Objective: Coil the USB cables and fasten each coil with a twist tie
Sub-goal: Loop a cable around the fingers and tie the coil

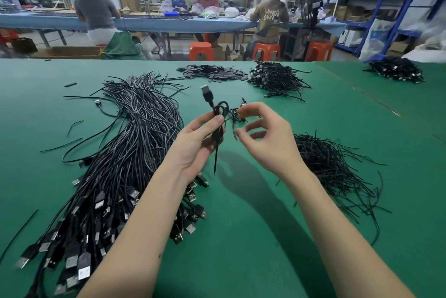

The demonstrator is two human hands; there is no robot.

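Partly hidden, coiled cable (218, 114) sits gripped in left hand (198, 143); right hand (263, 133) loosely curled, holding unclear.

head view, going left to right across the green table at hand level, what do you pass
big bundle of loose usb cables → left hand gripping a coiled cable → right hand beside the coil, fingers curled → pile of twist ties

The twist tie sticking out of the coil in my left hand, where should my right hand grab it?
Pinch the twist tie at its free lower end, coming from the right with the right hand. That tail hangs clear beside the coiled cable, which the left hand grips.
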